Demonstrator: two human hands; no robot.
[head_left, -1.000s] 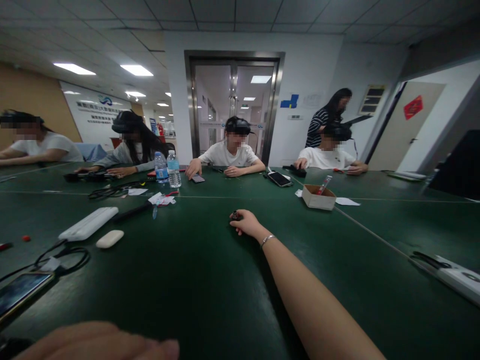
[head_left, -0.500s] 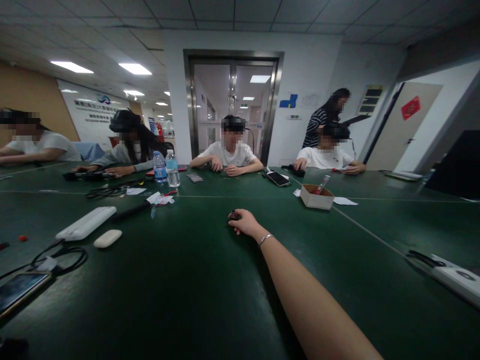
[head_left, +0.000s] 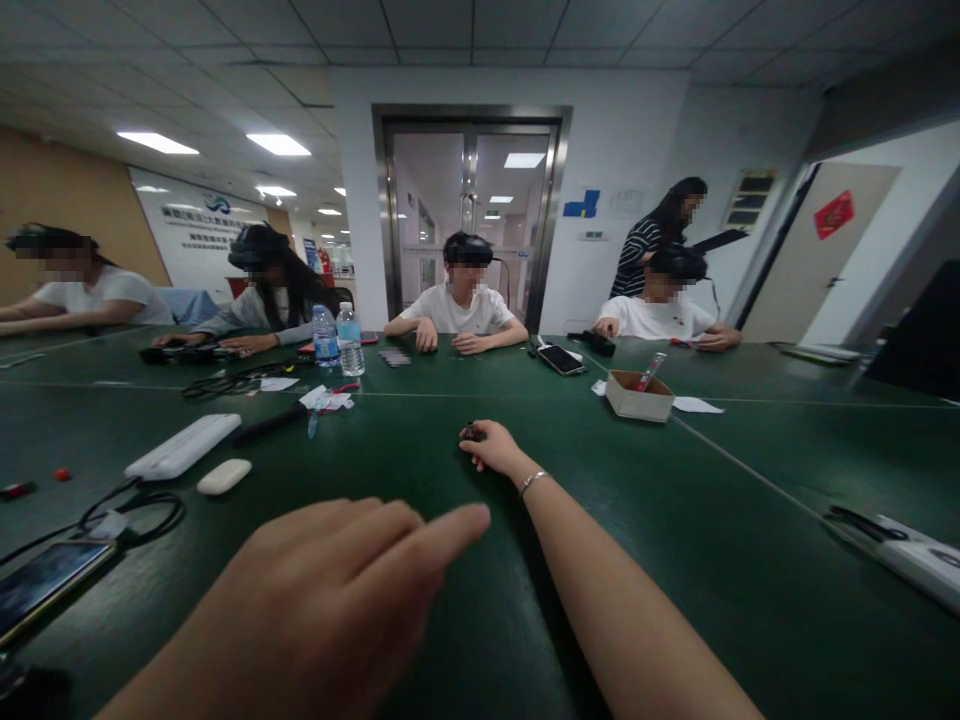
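Green desk, open box far right, bottles far left; my right fingers grip small dark object; left fingers, index out, block foreground, can't tell if holding.

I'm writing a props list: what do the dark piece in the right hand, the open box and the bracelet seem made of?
Dark piece: perhaps metal or plastic, with faint glints, but too small to tell.
Open box: probably matte cardboard, from its dull, pale walls.
Bracelet: likely polished metal, from its silvery shine.
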